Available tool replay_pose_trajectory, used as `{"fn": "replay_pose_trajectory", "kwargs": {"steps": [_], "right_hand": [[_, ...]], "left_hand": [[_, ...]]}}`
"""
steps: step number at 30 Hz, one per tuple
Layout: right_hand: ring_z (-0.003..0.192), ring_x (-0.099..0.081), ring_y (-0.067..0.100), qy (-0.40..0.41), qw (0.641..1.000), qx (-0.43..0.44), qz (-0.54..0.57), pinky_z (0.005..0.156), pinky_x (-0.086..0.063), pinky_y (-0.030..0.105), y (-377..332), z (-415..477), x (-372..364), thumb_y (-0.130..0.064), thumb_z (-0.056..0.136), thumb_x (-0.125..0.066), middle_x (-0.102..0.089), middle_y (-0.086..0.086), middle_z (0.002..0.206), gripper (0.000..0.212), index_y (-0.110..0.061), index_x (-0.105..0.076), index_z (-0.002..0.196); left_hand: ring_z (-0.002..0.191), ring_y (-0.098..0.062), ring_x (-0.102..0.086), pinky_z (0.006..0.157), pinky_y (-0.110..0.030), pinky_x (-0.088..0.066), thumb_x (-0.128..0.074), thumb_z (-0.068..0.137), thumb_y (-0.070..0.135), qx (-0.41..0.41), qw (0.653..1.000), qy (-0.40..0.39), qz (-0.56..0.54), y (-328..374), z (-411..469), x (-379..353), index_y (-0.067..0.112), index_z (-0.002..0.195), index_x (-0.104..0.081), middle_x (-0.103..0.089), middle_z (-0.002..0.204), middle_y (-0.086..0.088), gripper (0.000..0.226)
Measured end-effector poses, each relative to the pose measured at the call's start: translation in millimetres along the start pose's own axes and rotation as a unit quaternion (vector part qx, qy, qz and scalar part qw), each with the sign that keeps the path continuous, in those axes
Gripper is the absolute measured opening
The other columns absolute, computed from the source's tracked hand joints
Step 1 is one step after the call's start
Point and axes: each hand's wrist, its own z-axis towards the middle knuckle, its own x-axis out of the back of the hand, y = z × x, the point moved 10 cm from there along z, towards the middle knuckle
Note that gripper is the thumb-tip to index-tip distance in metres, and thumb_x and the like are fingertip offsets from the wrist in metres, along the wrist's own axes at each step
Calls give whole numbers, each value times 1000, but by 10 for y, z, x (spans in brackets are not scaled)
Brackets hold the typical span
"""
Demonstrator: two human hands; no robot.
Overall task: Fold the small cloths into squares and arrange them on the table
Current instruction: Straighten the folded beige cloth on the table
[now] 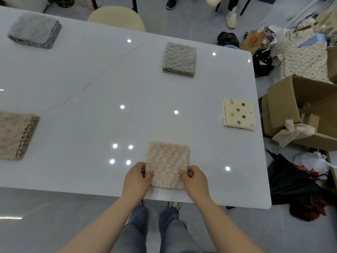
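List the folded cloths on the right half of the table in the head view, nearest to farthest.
pink cloth, pinched by the left hand and right hand → cream polka-dot cloth → grey textured cloth

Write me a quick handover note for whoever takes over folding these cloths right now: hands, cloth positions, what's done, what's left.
Left hand and right hand each pinch a near side of the pink cloth, folded square by the near edge of the table.
Done: folded grey cloth and dotted cloth on the right, grey stack far left, beige stack at the left edge.
Left: let go of the pink cloth; a crumpled cloth hangs from the cardboard box off the table, probably next.
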Motion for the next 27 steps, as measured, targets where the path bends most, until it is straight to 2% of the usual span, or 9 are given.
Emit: {"fn": "replay_pose_trajectory", "kwargs": {"steps": [5, 8, 12, 17, 27], "right_hand": [[66, -47, 2, 6, 1000, 6, 5, 57, -34, 16, -7, -3, 21, -23, 94, -56, -51, -10, 74, 11, -14, -58, 90], [71, -50, 1, 8, 1000, -5, 10, 58, -35, 14, 16, -14, 19, -25, 94, -56, -55, -11, 79, 11, -14, -57, 98], [88, -58, 11, 61, 997, -25, 37, 73, -43, 21, 43, -76, 166, -25, 93, -58, -62, -2, 96, 25, -15, -54, 116], [92, -57, 10, 91, 995, 43, 23, 78, -45, 18, -181, -303, 211, -22, 92, -59, -60, -3, 102, 21, -18, -57, 112], [80, -58, 1, 7, 994, 95, 59, 68, -45, 5, -504, -633, -184, -17, 92, -60, -62, -10, 91, 13, -19, -61, 104]], "left_hand": [[81, -12, -55, 61, -13, -37, -59, 90, 21, -1, 1000, -16, 6, -1, -9, -16, 13, 109, -57, -60, 93, 2, 20], [81, -12, -55, 63, -19, -39, -59, 90, 21, 2, 1000, -14, 4, 0, -28, -3, 12, 111, -56, -60, 93, 2, 22], [85, -14, -58, 72, -23, -42, -59, 90, 24, 5, 1000, -1, -1, 6, -77, 51, 11, 116, -55, -61, 98, 0, 30], [83, -11, -58, 71, -22, -43, -59, 89, 21, -1, 999, 29, -30, -7, -174, 247, 10, 122, -52, -59, 102, -1, 36], [81, -3, -57, 66, -16, -42, -58, 90, 20, 8, 997, 52, -61, -148, -506, 528, 15, 118, -54, -62, 99, 2, 29]]}}
